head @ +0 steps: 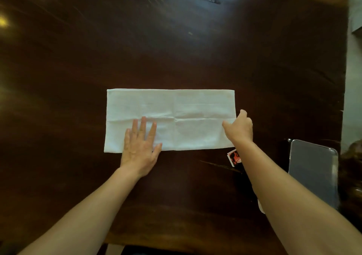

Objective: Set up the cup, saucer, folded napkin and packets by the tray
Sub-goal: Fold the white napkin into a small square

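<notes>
A white napkin (176,109), folded into a long rectangle, lies flat on the dark wooden table (176,49). My left hand (140,146) lies flat with spread fingers on the napkin's near left part. My right hand (240,127) is at the napkin's right edge, its fingers curled and pinching that edge. A red and white packet (233,157) lies just below the napkin's near right corner, partly hidden by my right forearm. A grey metal tray (313,172) sits at the right. No cup or saucer is in view.
The table's right edge runs close beyond the tray. Its near edge lies below my forearms. A small white scrap (260,207) shows behind my right forearm. The tabletop spreads dark and glossy beyond the napkin.
</notes>
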### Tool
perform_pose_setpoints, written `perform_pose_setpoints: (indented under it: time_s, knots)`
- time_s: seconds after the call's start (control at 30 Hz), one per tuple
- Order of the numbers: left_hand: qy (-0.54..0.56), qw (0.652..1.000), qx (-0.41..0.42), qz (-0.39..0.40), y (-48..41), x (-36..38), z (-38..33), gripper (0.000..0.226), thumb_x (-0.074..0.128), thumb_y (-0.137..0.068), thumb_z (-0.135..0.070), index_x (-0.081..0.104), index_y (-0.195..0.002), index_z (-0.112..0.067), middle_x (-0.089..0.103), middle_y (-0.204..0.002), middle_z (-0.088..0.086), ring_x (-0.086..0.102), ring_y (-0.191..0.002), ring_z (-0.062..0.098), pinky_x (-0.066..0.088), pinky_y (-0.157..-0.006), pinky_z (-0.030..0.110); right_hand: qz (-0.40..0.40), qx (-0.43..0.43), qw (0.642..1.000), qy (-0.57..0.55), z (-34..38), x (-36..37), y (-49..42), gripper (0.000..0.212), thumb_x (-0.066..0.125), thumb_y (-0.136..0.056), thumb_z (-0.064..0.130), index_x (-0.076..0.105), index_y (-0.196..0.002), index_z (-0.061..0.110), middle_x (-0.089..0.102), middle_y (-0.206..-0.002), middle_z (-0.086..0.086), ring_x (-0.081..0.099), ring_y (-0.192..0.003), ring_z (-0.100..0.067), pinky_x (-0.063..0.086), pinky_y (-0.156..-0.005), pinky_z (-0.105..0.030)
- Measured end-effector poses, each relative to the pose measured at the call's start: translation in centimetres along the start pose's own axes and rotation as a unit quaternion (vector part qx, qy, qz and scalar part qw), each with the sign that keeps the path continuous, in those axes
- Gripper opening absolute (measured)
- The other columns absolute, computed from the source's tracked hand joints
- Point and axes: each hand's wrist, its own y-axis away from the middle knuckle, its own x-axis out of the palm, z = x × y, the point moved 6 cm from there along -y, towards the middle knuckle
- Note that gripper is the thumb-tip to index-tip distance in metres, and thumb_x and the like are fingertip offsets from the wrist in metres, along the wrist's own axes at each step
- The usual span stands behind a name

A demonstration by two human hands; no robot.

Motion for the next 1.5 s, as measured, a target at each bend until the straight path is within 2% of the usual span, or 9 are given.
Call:
perform_pose_setpoints:
  time_s: [0.1,0.23,0.4,0.5,0.67,0.93,1.13,1.3,1.5]
  knots:
    - [-0.034,0.998,0.06,-0.002,2.5,1.9,-2.5,0.071,0.015,-0.097,-0.057,0.004,-0.16,-0.025,-0.01,-0.167,0.009,-0.016,-0.153,0.031,-0.001,-0.124,0.049,0.001,0.027,0.999,0.023,-0.9,0.0,0.6,0.068,0.07,-0.089,0.029,0.034,-0.144,0.01,0.045,-0.14,-0.018,0.044,-0.126,-0.04,0.047,-0.092,-0.047]
    - [-0.056,0.995,0.078,0.004,4.7,4.0,-4.6,0.072,0.022,-0.097,-0.052,0.026,-0.158,-0.014,0.012,-0.166,0.011,0.006,-0.154,0.033,0.018,-0.123,0.053,0.021,0.037,0.999,0.031,-1.7,0.7,1.2,0.062,0.071,-0.088,0.026,0.037,-0.137,0.009,0.04,-0.139,-0.02,0.05,-0.119,-0.042,0.049,-0.089,-0.046]
    - [-0.069,0.994,0.084,0.0,5.5,4.6,-5.9,0.071,0.02,-0.098,-0.049,0.019,-0.159,-0.013,0.014,-0.167,0.012,0.007,-0.154,0.035,0.016,-0.123,0.054,0.02,0.04,0.998,0.035,-2.9,0.5,1.8,0.063,0.071,-0.087,0.026,0.037,-0.137,0.009,0.049,-0.134,-0.02,0.056,-0.114,-0.039,0.053,-0.087,-0.047]
    - [-0.067,0.994,0.082,-0.001,5.7,4.7,-6.3,0.069,0.024,-0.103,-0.047,0.004,-0.16,-0.015,-0.003,-0.168,0.008,-0.008,-0.154,0.032,0.005,-0.125,0.05,0.013,0.035,0.999,0.014,-3.3,0.2,1.9,0.05,0.067,-0.089,0.015,0.043,-0.132,0.005,0.057,-0.124,-0.018,0.06,-0.108,-0.036,0.048,-0.073,-0.041]
    - [-0.06,0.997,0.057,-0.001,5.9,4.7,-6.6,0.07,0.022,-0.105,-0.047,-0.009,-0.159,-0.016,-0.017,-0.166,0.004,-0.021,-0.152,0.029,-0.002,-0.125,0.048,0.036,0.035,0.995,-0.09,-3.4,-0.4,2.4,0.008,0.064,-0.088,0.011,0.059,-0.083,0.008,0.06,-0.089,-0.01,0.054,-0.068,-0.02,0.043,-0.052,-0.03]
    - [-0.024,0.998,0.061,-0.003,6.3,4.9,-6.4,0.07,0.024,-0.105,-0.044,-0.007,-0.159,-0.013,-0.017,-0.167,0.004,-0.022,-0.152,0.029,-0.004,-0.125,0.047,0.06,-0.033,0.972,-0.227,0.2,-3.3,5.5,0.021,0.055,-0.094,0.011,0.061,-0.076,0.02,0.066,-0.093,-0.004,0.067,-0.091,-0.024,0.062,-0.078,-0.041]
    - [-0.002,0.998,0.059,0.025,6.4,4.1,-6.4,0.067,0.024,-0.106,-0.042,-0.006,-0.159,-0.013,-0.016,-0.167,0.004,-0.022,-0.152,0.029,-0.004,-0.125,0.048,0.058,-0.151,0.968,-0.194,7.1,-5.2,9.6,0.019,0.056,-0.098,0.017,0.065,-0.082,0.023,0.067,-0.09,0.003,0.067,-0.083,-0.013,0.062,-0.065,-0.031]
    - [0.014,0.997,0.074,0.022,6.5,3.8,-5.9,0.069,0.024,-0.105,-0.043,-0.006,-0.159,-0.012,-0.014,-0.168,0.005,-0.018,-0.153,0.029,0.002,-0.126,0.048,0.047,-0.224,0.963,-0.144,13.6,-3.9,12.9,0.026,0.056,-0.097,0.018,0.074,-0.085,0.002,0.073,-0.089,-0.01,0.072,-0.078,-0.021,0.063,-0.058,-0.033]
    - [0.092,0.992,0.078,0.017,6.4,3.9,-5.3,0.068,0.027,-0.105,-0.041,-0.003,-0.16,-0.015,-0.012,-0.168,0.002,-0.022,-0.152,0.024,-0.007,-0.125,0.044,0.069,-0.244,0.963,-0.089,19.9,2.8,15.6,0.03,0.054,-0.092,0.014,0.072,-0.079,-0.006,0.073,-0.078,-0.02,0.072,-0.068,-0.034,0.062,-0.06,-0.049]
